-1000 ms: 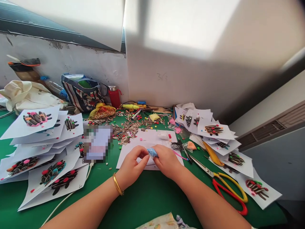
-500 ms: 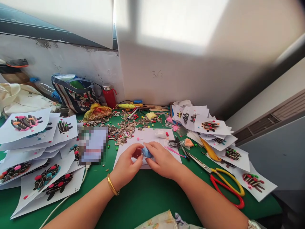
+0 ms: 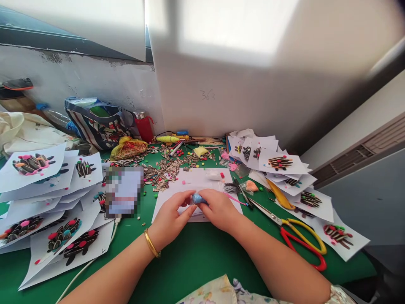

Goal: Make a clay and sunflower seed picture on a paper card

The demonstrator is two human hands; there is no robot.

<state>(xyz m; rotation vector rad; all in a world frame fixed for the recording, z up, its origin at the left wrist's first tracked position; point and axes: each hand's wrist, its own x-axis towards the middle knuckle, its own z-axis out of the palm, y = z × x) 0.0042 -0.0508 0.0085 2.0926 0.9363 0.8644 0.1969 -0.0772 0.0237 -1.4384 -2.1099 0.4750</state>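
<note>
Over a white sheet of paper (image 3: 164,202), my two hands meet around a small blue lump of clay (image 3: 198,199), seemingly in clear plastic. My right hand (image 3: 218,209) is closed on it, with fingers curled over its right side. From the other side, my left hand (image 3: 172,213) pinches the lump's left edge between thumb and fingers. Part of the clay is hidden by the fingers. Beyond the hands, a clear bag with white stuff (image 3: 213,174) lies on the paper. Just to the right are a bundle of black strands (image 3: 230,188) and a pink stick (image 3: 236,199).
Scissors (image 3: 286,223) lie right of my forearm. Sheets with sunflower-seed pictures are stacked at left (image 3: 47,202) and right (image 3: 284,164). Loose sunflower seeds (image 3: 167,166) spread across the green table (image 3: 190,257). A blurred phone-like object (image 3: 125,192) with a cable sits left; a red flask (image 3: 144,126) stands behind.
Both hands stay together over the paper and have shifted slightly. The blue clay has turned a little between the fingers, and my right fingers have drawn back, showing more of its top.
</note>
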